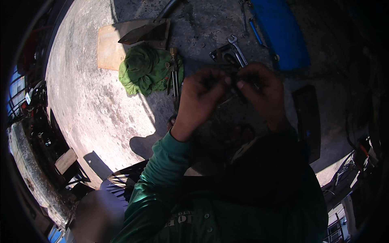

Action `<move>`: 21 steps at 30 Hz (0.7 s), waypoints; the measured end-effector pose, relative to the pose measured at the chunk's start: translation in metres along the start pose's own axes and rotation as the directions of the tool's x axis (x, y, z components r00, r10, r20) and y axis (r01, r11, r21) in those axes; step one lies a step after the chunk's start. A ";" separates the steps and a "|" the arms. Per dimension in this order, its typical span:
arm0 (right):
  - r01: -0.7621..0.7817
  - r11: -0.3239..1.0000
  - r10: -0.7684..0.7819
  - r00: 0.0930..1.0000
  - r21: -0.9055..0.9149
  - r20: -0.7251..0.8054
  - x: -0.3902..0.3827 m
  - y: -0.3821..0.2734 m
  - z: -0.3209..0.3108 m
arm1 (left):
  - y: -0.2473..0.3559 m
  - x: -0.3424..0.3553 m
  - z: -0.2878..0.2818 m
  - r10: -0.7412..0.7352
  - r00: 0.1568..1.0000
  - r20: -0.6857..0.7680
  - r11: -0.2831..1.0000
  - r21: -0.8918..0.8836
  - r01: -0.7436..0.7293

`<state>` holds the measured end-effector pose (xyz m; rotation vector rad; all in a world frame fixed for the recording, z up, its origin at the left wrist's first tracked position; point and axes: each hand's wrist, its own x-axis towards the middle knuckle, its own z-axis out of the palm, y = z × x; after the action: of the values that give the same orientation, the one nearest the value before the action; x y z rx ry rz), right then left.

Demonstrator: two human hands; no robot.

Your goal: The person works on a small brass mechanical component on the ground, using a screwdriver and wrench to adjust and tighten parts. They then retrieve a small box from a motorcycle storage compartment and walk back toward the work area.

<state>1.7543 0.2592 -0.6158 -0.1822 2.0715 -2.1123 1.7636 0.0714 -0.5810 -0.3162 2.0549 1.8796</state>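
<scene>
I hold my two hands up together over the concrete floor (93, 101), both in shadow. My left hand (200, 97) is curled, its fingers and thumb pinched toward the middle, and my right hand (261, 91) is curled the same way facing it, so the fingertips of both meet on a small dark part (237, 87) held between them. The part is narrow and black, and I cannot tell what it is; it sits right between my two thumbs, raised above the floor. My left sleeve is green and comes up from the near edge. On the floor just left of my left hand lies a crumpled green cloth (142, 69), with a slim metal tool (174, 77) lying along its right side and touching it. Beyond the cloth, farther away, a flat piece of cardboard (109, 50) lies on the floor with a dark wedge-shaped piece on top of it. Far from me, just past my right hand, an open-ended spanner (237, 48) rests on the floor, and to the right of it is a blue sheet (283, 36). The left part of the floor is in bright sun.
</scene>
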 end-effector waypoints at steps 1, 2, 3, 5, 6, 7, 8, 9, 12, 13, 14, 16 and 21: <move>0.038 0.998 -0.038 0.999 -0.054 0.001 0.000 0.000 -0.001 | 0.000 -0.001 0.000 -0.007 1.000 0.007 1.000 -0.004 0.007; 0.080 0.991 -0.080 0.997 -0.107 0.003 0.001 0.000 -0.002 | 0.000 -0.001 0.000 -0.006 1.000 0.008 1.000 -0.007 0.006; 0.122 0.980 -0.122 0.993 -0.160 0.007 0.002 -0.001 -0.002 | 0.000 -0.001 0.001 -0.005 1.000 0.010 1.000 -0.010 0.005; 0.168 0.958 -0.172 0.985 -0.231 0.006 0.003 -0.005 -0.002 | 0.000 -0.001 0.002 0.004 1.000 0.012 1.000 -0.016 -0.004; 0.191 0.945 -0.196 0.981 -0.266 0.007 0.003 -0.007 -0.002 | 0.000 -0.001 0.002 0.012 1.000 0.013 1.000 -0.020 -0.012; 0.203 0.940 -0.209 0.978 -0.276 0.009 0.003 -0.010 -0.002 | -0.001 -0.001 0.002 0.020 1.000 0.015 1.000 -0.024 -0.020; 0.216 0.933 -0.223 0.975 -0.289 0.010 0.004 -0.012 -0.001 | 0.000 0.000 0.002 0.017 1.000 0.021 0.999 -0.030 -0.016; 0.230 0.925 -0.238 0.971 -0.301 0.010 0.005 -0.014 -0.001 | 0.000 0.001 0.001 0.014 1.000 0.028 0.999 -0.036 -0.013; 0.241 0.922 -0.253 0.968 -0.304 0.001 0.005 -0.013 0.000 | -0.003 0.002 0.002 0.032 0.999 0.030 0.997 -0.072 -0.030; 0.230 0.925 -0.240 0.971 -0.301 0.003 0.005 -0.013 0.000 | -0.004 0.002 0.003 0.043 0.999 0.027 0.995 -0.087 -0.041; 0.218 0.929 -0.228 0.974 -0.300 0.004 0.004 -0.013 -0.001 | -0.003 0.001 0.003 0.044 0.998 0.034 0.995 -0.091 -0.041; 0.190 0.940 -0.198 0.980 -0.283 0.002 0.003 -0.012 -0.002 | -0.001 0.001 0.004 0.046 0.998 0.048 0.994 -0.101 -0.041; 0.050 0.982 -0.051 0.999 -0.179 0.004 0.001 -0.011 -0.002 | 0.000 0.000 0.004 0.070 0.996 0.047 0.997 -0.033 -0.068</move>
<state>1.7530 0.2610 -0.6049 -0.2605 2.2808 -1.9509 1.7638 0.0752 -0.5811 -0.2077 2.0312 1.9416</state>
